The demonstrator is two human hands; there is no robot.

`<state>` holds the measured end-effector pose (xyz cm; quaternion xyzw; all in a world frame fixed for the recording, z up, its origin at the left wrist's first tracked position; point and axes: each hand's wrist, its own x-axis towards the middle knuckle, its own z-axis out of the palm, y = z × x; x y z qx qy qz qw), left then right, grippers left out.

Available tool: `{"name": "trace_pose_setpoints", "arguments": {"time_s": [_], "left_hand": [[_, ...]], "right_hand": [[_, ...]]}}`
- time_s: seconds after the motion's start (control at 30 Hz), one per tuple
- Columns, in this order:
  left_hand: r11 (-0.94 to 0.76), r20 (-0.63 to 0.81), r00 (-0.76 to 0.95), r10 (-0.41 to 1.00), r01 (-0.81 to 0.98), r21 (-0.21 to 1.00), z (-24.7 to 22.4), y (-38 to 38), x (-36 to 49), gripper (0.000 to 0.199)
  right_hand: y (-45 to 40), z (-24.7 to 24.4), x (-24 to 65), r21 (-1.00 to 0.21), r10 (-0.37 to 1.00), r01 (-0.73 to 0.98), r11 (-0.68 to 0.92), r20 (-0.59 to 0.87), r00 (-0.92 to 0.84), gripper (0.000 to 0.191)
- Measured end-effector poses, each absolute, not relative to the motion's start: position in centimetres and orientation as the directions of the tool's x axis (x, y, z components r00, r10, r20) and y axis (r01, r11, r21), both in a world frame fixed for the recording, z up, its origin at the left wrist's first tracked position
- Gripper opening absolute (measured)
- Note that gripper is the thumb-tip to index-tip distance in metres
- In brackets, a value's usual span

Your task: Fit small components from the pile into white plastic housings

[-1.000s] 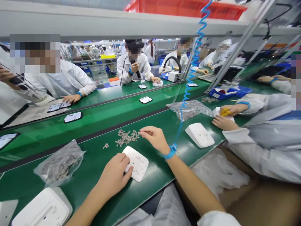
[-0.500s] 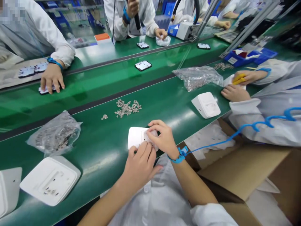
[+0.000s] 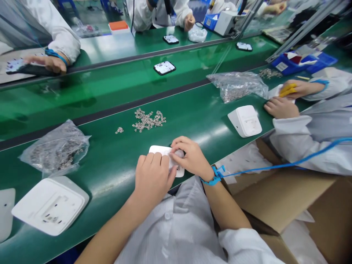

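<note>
Left hand (image 3: 152, 174), fingers together, and curled right hand (image 3: 191, 156) touch 1 white casing (image 3: 158, 149) (pinch unclear).

To our right we see an open cardboard box (image 3: 280, 198) with crumpled white sheeting (image 3: 246, 157) inside. Farther up that side sits a blue bin (image 3: 291, 69), and across from us, an orange-topped box (image 3: 118, 26).
</note>
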<state>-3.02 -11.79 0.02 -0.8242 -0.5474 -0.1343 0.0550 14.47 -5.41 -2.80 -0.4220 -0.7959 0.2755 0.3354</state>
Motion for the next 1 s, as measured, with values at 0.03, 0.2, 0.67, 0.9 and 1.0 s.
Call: {"name": "trace_pose_setpoints", "arguments": {"time_s": [0.03, 0.2, 0.67, 0.9, 1.0], "left_hand": [[-0.389, 0.279, 0.359, 0.890, 0.919, 0.058, 0.0, -11.7, -3.0, 0.027], [-0.386, 0.272, 0.335, 0.902, 0.908, 0.164, 0.1, -11.6, -3.4, 0.021], [-0.387, 0.267, 0.341, 0.901, 0.911, 0.144, 0.2, -11.4, -3.6, 0.020], [-0.402, 0.288, 0.363, 0.886, 0.912, 0.087, 0.1, -11.7, -3.3, 0.020], [-0.405, 0.293, 0.376, 0.879, 0.913, 0.045, 0.0, -11.9, -3.2, 0.024]], "right_hand": [[-5.4, -2.7, 14.5, -0.714, 0.852, 0.493, 0.497, 0.295, -0.432, 0.010], [-5.5, -1.9, 14.5, -0.666, 0.847, 0.554, 0.499, 0.243, -0.472, 0.011], [-4.0, -2.0, 14.1, -0.640, 0.862, 0.624, 0.448, 0.126, -0.490, 0.020], [-6.9, -3.3, 15.4, -0.710, 0.864, 0.493, 0.503, 0.392, -0.316, 0.012], [-9.3, -4.0, 15.4, -0.674, 0.826, 0.478, 0.563, 0.469, -0.312, 0.012]]}}
